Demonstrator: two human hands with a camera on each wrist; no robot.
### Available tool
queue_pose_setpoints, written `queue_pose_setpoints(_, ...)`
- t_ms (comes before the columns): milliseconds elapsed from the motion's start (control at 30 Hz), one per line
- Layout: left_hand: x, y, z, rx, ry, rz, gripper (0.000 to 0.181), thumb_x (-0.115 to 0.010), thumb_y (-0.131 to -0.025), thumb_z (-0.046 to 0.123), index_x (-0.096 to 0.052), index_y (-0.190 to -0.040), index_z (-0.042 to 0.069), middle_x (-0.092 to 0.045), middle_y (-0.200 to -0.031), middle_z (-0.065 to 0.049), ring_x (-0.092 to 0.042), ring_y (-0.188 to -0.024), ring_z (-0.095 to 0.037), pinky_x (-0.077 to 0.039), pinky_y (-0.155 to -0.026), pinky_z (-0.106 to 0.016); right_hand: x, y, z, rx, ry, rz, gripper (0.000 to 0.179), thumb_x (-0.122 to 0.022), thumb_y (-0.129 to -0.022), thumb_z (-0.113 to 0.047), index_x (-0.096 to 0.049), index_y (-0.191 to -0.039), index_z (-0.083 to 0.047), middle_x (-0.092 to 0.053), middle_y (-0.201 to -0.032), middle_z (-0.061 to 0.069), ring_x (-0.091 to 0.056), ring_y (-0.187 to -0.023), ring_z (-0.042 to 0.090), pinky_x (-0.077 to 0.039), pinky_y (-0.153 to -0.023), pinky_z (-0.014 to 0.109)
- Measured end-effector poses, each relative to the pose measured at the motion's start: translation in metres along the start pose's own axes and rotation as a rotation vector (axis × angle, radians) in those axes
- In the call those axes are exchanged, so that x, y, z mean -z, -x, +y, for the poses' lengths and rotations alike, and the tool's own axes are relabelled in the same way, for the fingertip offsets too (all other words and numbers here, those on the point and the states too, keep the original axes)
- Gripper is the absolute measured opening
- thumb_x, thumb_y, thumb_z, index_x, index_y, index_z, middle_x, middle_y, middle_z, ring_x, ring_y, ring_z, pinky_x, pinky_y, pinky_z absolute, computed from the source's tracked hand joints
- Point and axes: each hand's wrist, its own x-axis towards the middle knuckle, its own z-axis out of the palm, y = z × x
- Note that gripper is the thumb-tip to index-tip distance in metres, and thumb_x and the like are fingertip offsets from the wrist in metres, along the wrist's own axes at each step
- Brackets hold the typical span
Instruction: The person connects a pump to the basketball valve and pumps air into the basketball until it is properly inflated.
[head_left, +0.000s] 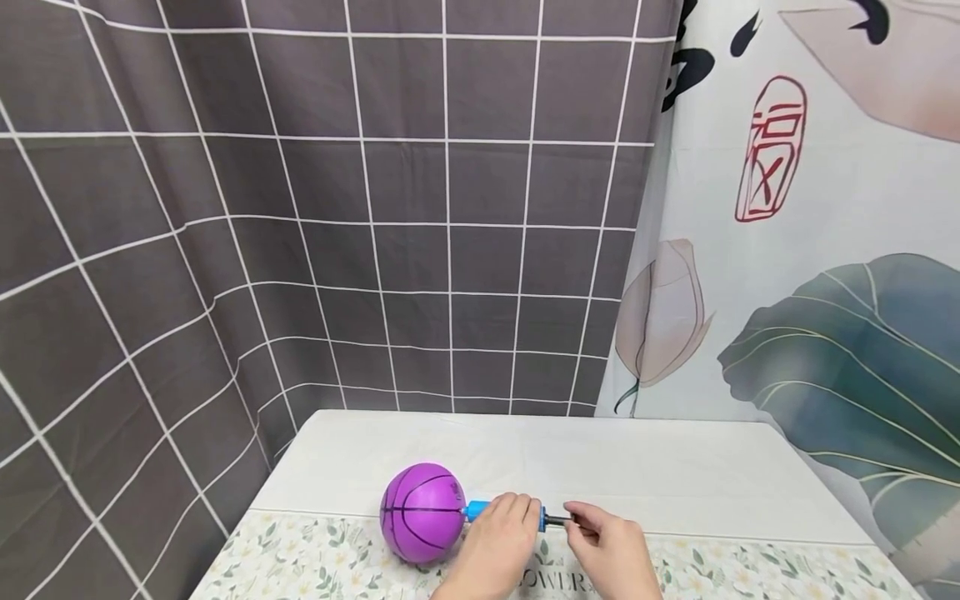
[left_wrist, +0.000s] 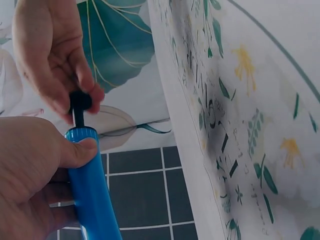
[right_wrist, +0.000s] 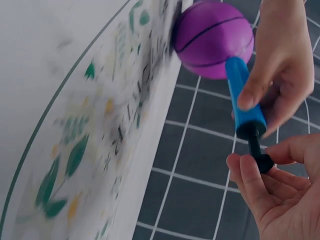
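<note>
A purple ball (head_left: 422, 513) with black basketball lines rests on the table, left of both hands. From its right side extends a blue hand pump (right_wrist: 243, 97), its tip right at the ball's surface. My left hand (head_left: 501, 537) grips the pump's barrel, thumb along it in the left wrist view. With my right hand (head_left: 609, 546) I pinch the black handle (right_wrist: 263, 163) at the end of the pump's rod. A short length of black rod (head_left: 556, 521) shows between barrel and handle.
The table (head_left: 540, 458) has a white back part and a flower-printed cloth (head_left: 307, 550) in front. Behind it hangs a dark grey curtain (head_left: 487, 258) with white grid lines. To the right is a white curtain (head_left: 697, 183) with painted leaves.
</note>
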Motion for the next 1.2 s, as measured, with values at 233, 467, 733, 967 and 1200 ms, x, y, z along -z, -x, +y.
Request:
queue_pose_setpoints(233, -0.001, 0.002, -0.002, 0.012, 0.082, -0.027, 0.043, -0.084, -0.075, 0.013, -0.066, -0.114, 0.011, -0.065, -0.105, 0.002, -0.062, -0.101, -0.012, -0.052, -0.098, -0.024, -0.002, 0.002, 0.001, -0.010, -0.090, -0.055, 0.019, -0.076, -0.086, -0.007, -0.078, -0.105, -0.004, -0.077, -0.086, 0.002, -0.070, -0.069, 0.003, -0.057, -0.062, 0.016)
queue_pose_setpoints(467, 0.001, 0.003, -0.006, 0.025, 0.110, -0.061, 0.044, -0.081, -0.076, 0.009, -0.064, -0.117, 0.011, -0.066, -0.108, 0.002, -0.062, -0.103, -0.012, -0.052, -0.098, -0.025, 0.016, 0.001, 0.014, -0.089, -0.048, -0.038, 0.021, -0.072, -0.084, -0.005, -0.077, -0.104, -0.004, -0.077, -0.086, 0.001, -0.068, -0.068, 0.004, -0.056, -0.062, 0.017)
queue_pose_setpoints(733, 0.002, 0.004, -0.015, 0.066, 0.134, -0.058, 0.048, -0.080, -0.072, 0.004, -0.064, -0.117, 0.011, -0.065, -0.108, 0.002, -0.061, -0.102, -0.013, -0.051, -0.099, -0.026, 0.041, -0.001, 0.035, -0.191, 0.000, -0.036, 0.027, -0.070, -0.087, -0.008, -0.074, -0.112, 0.002, -0.077, -0.092, 0.008, -0.072, -0.076, 0.013, -0.059, -0.064, 0.022)
queue_pose_setpoints(967, 0.001, 0.004, -0.016, 0.051, 0.101, -0.033, 0.046, -0.080, -0.073, 0.005, -0.066, -0.116, 0.010, -0.065, -0.106, 0.001, -0.061, -0.101, -0.013, -0.052, -0.098, -0.026, 0.039, 0.000, 0.035, -0.199, -0.011, -0.006, 0.030, -0.069, -0.087, -0.007, -0.073, -0.114, 0.006, -0.077, -0.093, 0.013, -0.074, -0.076, 0.015, -0.060, -0.064, 0.023)
queue_pose_setpoints(1200, 0.001, 0.004, -0.013, 0.024, 0.050, 0.017, 0.038, -0.078, -0.074, 0.005, -0.068, -0.111, 0.010, -0.064, -0.101, 0.001, -0.061, -0.096, -0.014, -0.053, -0.094, -0.025, 0.024, 0.000, 0.021, -0.136, 0.022, 0.018, 0.028, -0.070, -0.086, -0.006, -0.074, -0.112, 0.005, -0.078, -0.089, 0.012, -0.073, -0.072, 0.014, -0.060, -0.062, 0.023)
